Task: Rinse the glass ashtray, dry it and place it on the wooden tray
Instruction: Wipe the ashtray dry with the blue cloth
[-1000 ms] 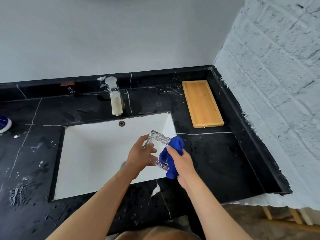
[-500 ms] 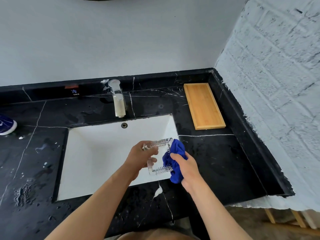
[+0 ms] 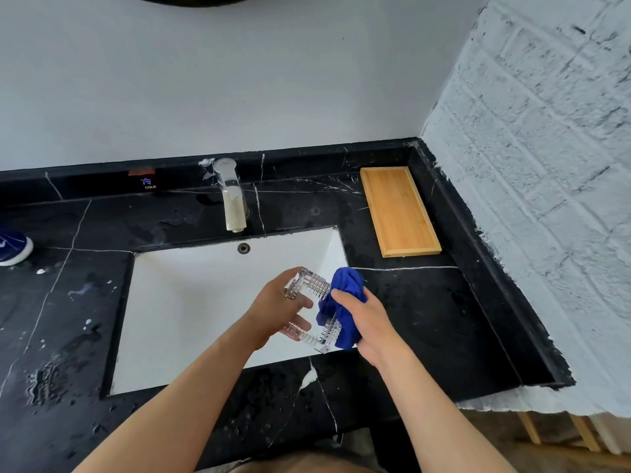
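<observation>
My left hand [image 3: 278, 308] grips a square ribbed glass ashtray [image 3: 312, 285] tilted on edge above the right side of the white sink [image 3: 191, 302]. Against the ashtray's right side my right hand [image 3: 367, 322] presses a bunched blue cloth [image 3: 345, 298]; the cloth covers part of the glass. A wooden tray [image 3: 397, 211] lies bare on the black counter at the back right, well apart from both hands.
A metal faucet [image 3: 234, 199] stands behind the sink, with an overflow hole below it. The black marble counter [image 3: 426, 319] is wet on the left. A blue shoe [image 3: 13, 245] sits at the far left edge. A white brick wall borders the right.
The ashtray has been turned in my left hand while the blue cloth slid along its side. Both hands stay over the sink's right edge.
</observation>
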